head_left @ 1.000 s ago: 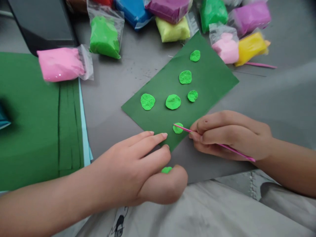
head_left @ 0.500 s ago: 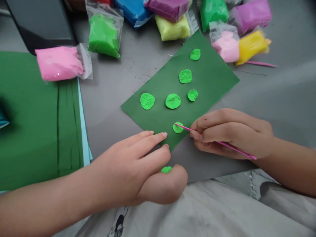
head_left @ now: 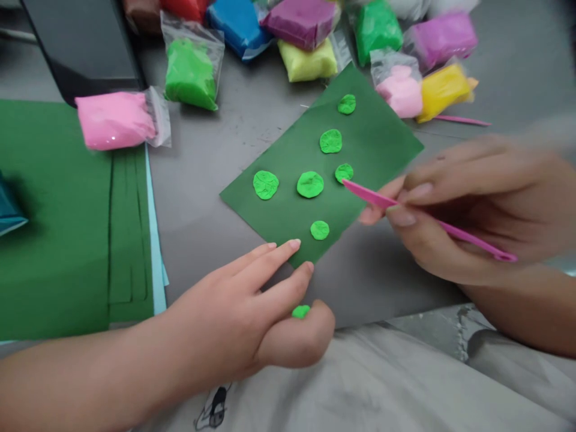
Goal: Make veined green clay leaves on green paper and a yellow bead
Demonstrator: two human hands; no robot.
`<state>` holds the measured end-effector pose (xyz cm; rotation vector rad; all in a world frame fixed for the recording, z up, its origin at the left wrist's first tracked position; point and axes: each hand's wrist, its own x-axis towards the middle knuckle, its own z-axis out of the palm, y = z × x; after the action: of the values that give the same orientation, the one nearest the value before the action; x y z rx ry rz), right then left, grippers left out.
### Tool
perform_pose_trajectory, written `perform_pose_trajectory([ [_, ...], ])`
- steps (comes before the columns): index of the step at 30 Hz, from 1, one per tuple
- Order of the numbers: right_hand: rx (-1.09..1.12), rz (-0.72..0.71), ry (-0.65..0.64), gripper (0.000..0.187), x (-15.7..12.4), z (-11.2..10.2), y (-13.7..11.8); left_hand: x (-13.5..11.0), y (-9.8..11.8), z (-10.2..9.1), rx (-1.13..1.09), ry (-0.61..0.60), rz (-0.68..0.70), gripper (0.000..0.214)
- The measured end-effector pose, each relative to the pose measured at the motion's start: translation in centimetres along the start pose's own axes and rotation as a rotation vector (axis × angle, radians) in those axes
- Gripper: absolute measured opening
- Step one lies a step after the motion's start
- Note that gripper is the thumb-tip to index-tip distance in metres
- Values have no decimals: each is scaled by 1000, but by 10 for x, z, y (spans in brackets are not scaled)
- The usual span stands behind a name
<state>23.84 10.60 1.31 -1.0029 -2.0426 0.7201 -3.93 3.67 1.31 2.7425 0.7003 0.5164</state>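
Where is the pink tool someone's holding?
In the head view, the pink modelling tool is right of centre, in the right hand, its tip overlapping a green clay disc.

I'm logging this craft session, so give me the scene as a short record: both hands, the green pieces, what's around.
Left hand: resting on the near corner of the dark green card
Right hand: holding a pink tool, tip by a small disc, contact unclear
Green discs: six, on the card
Extra green piece: between left thumb and index finger, partly hidden
Beyond card: pale yellow packet
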Motion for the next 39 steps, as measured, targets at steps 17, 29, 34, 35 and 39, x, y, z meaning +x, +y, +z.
perform_pose_trajectory([
  [17, 191, 131, 104, 14, -4, -5, -24, 24, 99, 39, -254, 94, -422, 38],
  [29, 7, 81, 185, 20, -61, 3, 0, 16, 35, 25, 40, 63, -38, 20],
  [34, -57, 21, 206, 25, -68, 9, -2, 12, 23, 31, 84, 63, 16, 21],
  [35, -64, 1, 214, 27, -67, 10, -2, 11, 22, 31, 82, 68, 20, 21],
  [39, -36, -52, 213, 28, -65, 10, -1, 11, 21, 32, 71, 63, 13, 21],
])
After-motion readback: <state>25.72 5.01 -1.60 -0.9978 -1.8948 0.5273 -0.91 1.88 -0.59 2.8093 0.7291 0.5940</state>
